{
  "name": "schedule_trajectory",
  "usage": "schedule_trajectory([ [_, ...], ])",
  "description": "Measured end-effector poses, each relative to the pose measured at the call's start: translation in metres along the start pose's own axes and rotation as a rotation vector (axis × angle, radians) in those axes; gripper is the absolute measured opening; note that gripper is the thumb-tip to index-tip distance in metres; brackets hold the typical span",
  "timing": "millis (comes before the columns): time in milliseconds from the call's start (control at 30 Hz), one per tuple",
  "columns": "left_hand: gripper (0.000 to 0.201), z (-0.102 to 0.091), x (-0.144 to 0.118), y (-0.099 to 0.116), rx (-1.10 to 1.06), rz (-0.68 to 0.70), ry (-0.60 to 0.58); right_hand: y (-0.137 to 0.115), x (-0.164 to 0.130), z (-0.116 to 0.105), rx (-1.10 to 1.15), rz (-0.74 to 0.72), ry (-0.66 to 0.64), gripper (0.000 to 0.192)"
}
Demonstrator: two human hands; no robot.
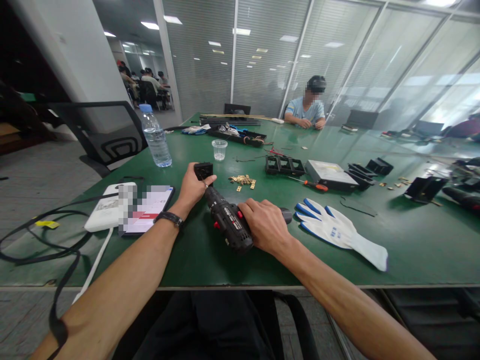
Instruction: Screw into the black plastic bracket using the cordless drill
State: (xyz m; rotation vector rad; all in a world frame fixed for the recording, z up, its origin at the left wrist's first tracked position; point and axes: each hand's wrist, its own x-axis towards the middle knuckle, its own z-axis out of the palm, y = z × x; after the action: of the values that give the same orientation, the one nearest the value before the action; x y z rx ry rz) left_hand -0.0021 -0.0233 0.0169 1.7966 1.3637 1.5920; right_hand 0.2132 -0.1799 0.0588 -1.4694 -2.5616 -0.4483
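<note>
My right hand (265,222) is wrapped round the grip of a black cordless drill (228,220) with red switches, lying on its side low over the green table. The drill's tip points away from me, at a small black plastic part (203,170). That part is gripped by my left hand (193,187), its thumb stretched beside the bit; whether the bit touches the part cannot be made out. Just to the right lies a pile of small brass-coloured metal pieces (244,181). A white glove with blue fingertips (335,227) lies right of my right hand.
On the left stand a water bottle (156,139), a phone (150,210), and a white power bank (110,207) with cables. Beyond are a plastic cup (219,149), black frames (285,165), an orange screwdriver (313,185) and a white box (330,175). A person (305,107) sits across the table.
</note>
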Motion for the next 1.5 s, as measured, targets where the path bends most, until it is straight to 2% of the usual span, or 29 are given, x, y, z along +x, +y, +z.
schedule_trajectory([
  [400, 0.052, 0.0015, 0.0029, -0.009, -0.001, 0.004, -0.005, 0.0, 0.0, -0.0001, 0.007, 0.011, -0.015, 0.027],
  [1500, 0.053, 0.0005, 0.0026, -0.0071, 0.0, -0.003, -0.015, 0.0006, -0.0004, 0.0032, 0.01, -0.004, 0.036, 0.023],
])
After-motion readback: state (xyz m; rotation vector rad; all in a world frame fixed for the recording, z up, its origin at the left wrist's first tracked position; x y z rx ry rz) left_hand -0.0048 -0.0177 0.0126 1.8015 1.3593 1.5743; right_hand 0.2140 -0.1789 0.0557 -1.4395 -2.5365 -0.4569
